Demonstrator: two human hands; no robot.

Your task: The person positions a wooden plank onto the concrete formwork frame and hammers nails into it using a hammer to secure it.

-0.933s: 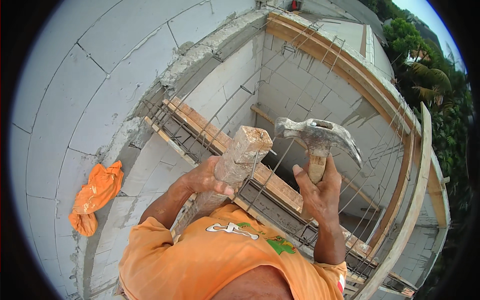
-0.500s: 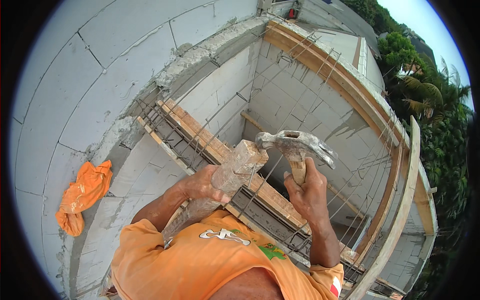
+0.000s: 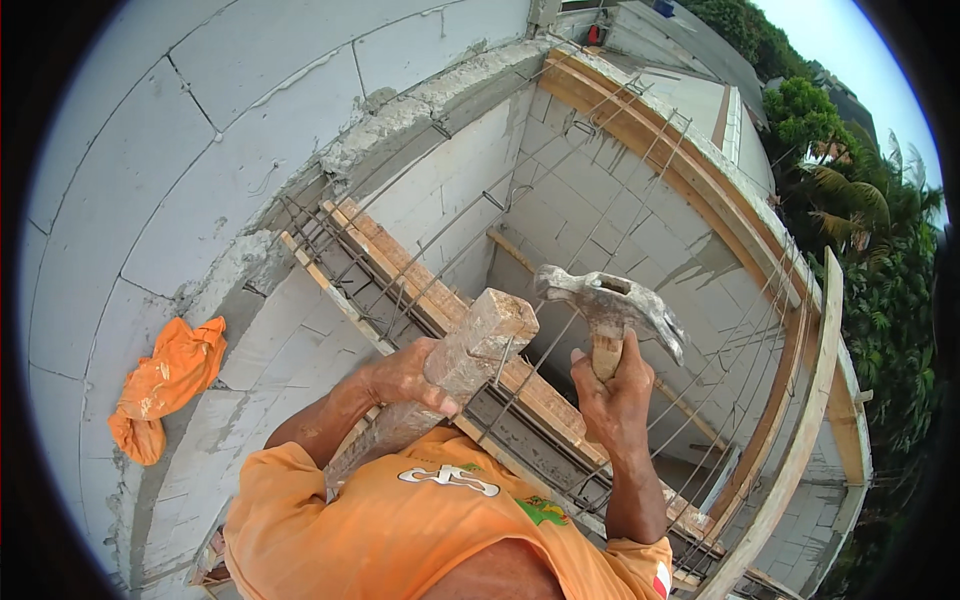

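Note:
My left hand (image 3: 412, 378) is wrapped round a rough, mortar-stained wooden beam (image 3: 482, 340), whose near part runs back under my left arm. A nail (image 3: 503, 357) sticks out of the side of the beam close to its end. My right hand (image 3: 618, 392) grips the short wooden handle of a worn claw hammer (image 3: 610, 300). The hammer's striking face points left toward the beam's end, a small gap apart from it, and its claw points right. Most of the handle is hidden in my fist.
Formwork planks (image 3: 405, 268) with steel rebar (image 3: 480, 225) between and beside them cross below my hands. A deep space walled in grey blocks lies beyond. An orange cloth (image 3: 168, 385) hangs at the left block wall (image 3: 130, 190). A long timber (image 3: 800, 440) stands slanted at the right.
The hammer has moved slightly right and away from the beam's end, widening the gap. My left hand keeps its hold on the beam. The whole view has shifted a little.

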